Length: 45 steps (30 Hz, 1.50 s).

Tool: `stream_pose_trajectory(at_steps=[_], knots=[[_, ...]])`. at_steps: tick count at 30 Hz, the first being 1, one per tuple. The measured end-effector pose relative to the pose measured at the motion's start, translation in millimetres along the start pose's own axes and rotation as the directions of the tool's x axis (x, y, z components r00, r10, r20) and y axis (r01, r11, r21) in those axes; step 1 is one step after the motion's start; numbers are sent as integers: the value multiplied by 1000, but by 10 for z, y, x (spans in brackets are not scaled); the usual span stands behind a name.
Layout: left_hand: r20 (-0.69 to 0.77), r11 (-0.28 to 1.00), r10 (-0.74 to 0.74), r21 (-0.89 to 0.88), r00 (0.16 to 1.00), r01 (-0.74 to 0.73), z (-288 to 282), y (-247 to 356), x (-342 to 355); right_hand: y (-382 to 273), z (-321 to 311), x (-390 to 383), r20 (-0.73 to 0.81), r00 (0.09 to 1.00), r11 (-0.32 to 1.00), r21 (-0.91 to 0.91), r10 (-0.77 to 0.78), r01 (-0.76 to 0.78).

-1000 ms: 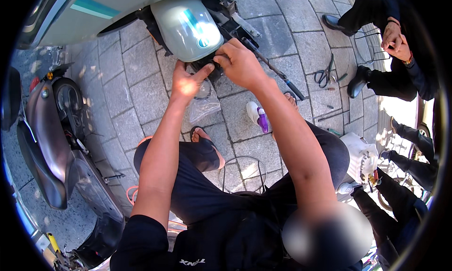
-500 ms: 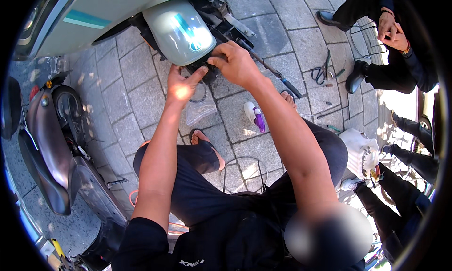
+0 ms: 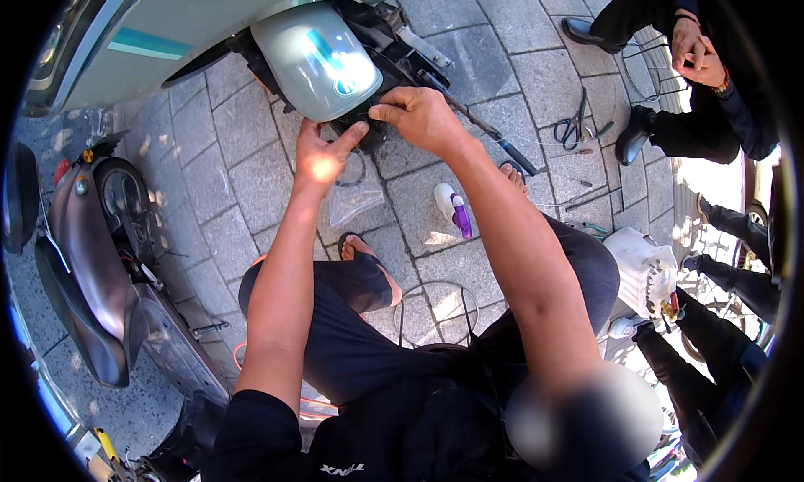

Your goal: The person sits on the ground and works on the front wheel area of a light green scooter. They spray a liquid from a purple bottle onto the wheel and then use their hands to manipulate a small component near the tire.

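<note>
A pale grey-green rounded cover (image 3: 293, 59) with a blue stripe sits over dark machine parts (image 3: 368, 118) at the top middle. My left hand (image 3: 322, 157) is at the cover's near edge, thumb stretched toward the dark parts and its other fingers partly hidden under the cover. On the right, the thumb and bent forefinger of my right hand (image 3: 423, 118) come together against the same dark parts. What either hand pinches is hidden. Below them, a dark ring (image 3: 362, 177) lies by a clear plastic bag (image 3: 356, 204) on the paving.
A white-and-purple bottle (image 3: 453, 210) stands between my feet. To the right lie a long tool with a dark grip (image 3: 521, 159), dark-handled cutters (image 3: 573, 130) and a white bag (image 3: 641, 268). A scooter (image 3: 92, 264) is at left; a person's hands (image 3: 699, 51) are at upper right.
My right hand has shifted slightly down, and its forefinger has come off the cover's corner, baring more of the dark parts. My left hand has barely moved.
</note>
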State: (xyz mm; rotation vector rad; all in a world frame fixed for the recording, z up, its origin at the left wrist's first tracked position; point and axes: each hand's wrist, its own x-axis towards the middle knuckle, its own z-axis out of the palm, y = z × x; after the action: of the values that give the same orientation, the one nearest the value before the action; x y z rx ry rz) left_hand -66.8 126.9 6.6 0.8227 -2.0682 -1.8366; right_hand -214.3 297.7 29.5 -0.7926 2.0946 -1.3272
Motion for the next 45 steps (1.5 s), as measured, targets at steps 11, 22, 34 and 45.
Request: stream_pose_trajectory(at_steps=[11, 22, 34, 45], knots=[[-32, 999, -2, -36, 999, 1, 24, 23, -5, 47, 52, 4, 14, 994, 990, 84, 108, -109], [-44, 998, -3, -57, 999, 0, 72, 42, -65, 81, 62, -2, 8, 989, 985, 93, 148, -148], [-46, 999, -12, -45, 999, 10, 59, 27, -49, 41, 29, 10, -38, 998, 999, -21, 46, -47], [-43, 998, -40, -39, 998, 39, 74, 43, -65, 51, 33, -11, -62, 995, 990, -127, -75, 67]])
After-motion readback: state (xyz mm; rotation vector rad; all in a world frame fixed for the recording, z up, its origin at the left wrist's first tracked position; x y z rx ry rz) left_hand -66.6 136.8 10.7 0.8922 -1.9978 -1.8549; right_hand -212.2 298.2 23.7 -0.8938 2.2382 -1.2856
